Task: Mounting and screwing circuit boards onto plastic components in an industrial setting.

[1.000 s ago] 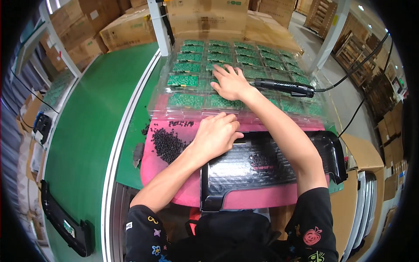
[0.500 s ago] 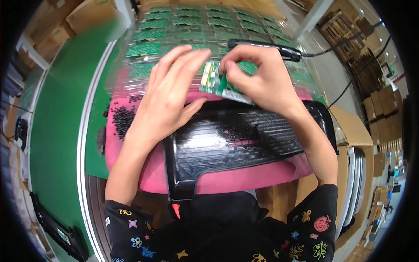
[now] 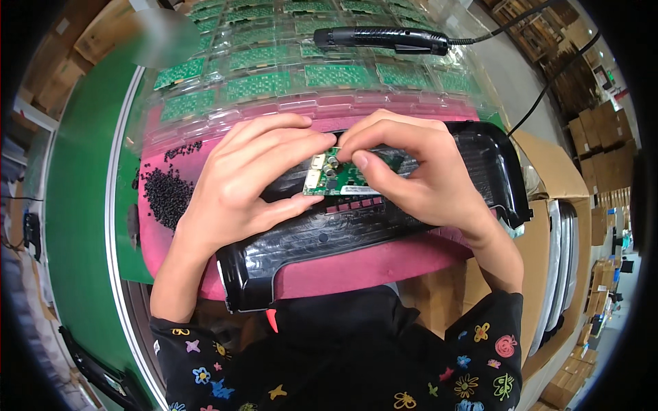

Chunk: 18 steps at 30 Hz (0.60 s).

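Both of my hands hold one small green circuit board [image 3: 337, 175] with white connectors, just above a black ribbed plastic housing [image 3: 329, 233]. My left hand [image 3: 250, 181] pinches its left side between thumb and fingers. My right hand [image 3: 411, 171] grips the right side, fingertips on its top edge. The housing lies on a pink foam mat [image 3: 356, 264]. A pile of small black parts [image 3: 164, 195] sits on the mat left of my left hand.
Clear plastic trays of green circuit boards [image 3: 274, 75] fill the table beyond the mat. A black handheld tool with a cable [image 3: 384, 39] rests on the trays. A green conveyor belt [image 3: 75, 205] runs on the left. Cardboard boxes [image 3: 555, 164] and stacked panels stand on the right.
My right hand took a circuit board from the trays and drew it back. Both hands now hold it closer to me, over the black housing.
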Each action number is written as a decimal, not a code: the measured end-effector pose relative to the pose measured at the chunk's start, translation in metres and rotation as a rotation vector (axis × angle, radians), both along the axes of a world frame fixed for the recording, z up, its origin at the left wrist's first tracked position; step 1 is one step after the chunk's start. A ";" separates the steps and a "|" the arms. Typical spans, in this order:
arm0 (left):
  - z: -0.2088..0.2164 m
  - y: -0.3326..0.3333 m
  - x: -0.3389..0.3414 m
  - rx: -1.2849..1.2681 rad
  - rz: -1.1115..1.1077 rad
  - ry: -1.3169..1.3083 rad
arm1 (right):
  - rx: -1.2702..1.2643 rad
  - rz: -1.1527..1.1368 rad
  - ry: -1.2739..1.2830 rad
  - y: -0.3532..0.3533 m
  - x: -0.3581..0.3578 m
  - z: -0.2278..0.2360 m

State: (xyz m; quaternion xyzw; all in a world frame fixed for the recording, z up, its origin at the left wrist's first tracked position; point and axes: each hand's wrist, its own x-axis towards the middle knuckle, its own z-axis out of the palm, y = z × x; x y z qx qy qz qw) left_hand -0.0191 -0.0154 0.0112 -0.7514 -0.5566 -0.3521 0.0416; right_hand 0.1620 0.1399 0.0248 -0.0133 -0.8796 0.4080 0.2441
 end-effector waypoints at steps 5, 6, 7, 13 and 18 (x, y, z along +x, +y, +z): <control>-0.004 -0.002 -0.006 0.082 0.120 -0.221 | 0.269 -0.084 0.050 0.013 0.016 0.007; -0.006 -0.002 -0.007 0.072 0.116 -0.292 | 0.260 -0.086 0.021 0.018 0.022 0.007; -0.007 -0.002 -0.006 0.061 0.112 -0.362 | 0.263 -0.082 0.017 0.020 0.027 0.005; -0.013 0.000 0.006 -0.097 0.025 -0.460 | 0.144 -0.089 -0.017 0.025 0.040 -0.019; -0.012 -0.001 0.013 -0.428 0.083 -0.375 | 0.014 -0.048 -0.106 0.033 0.052 -0.040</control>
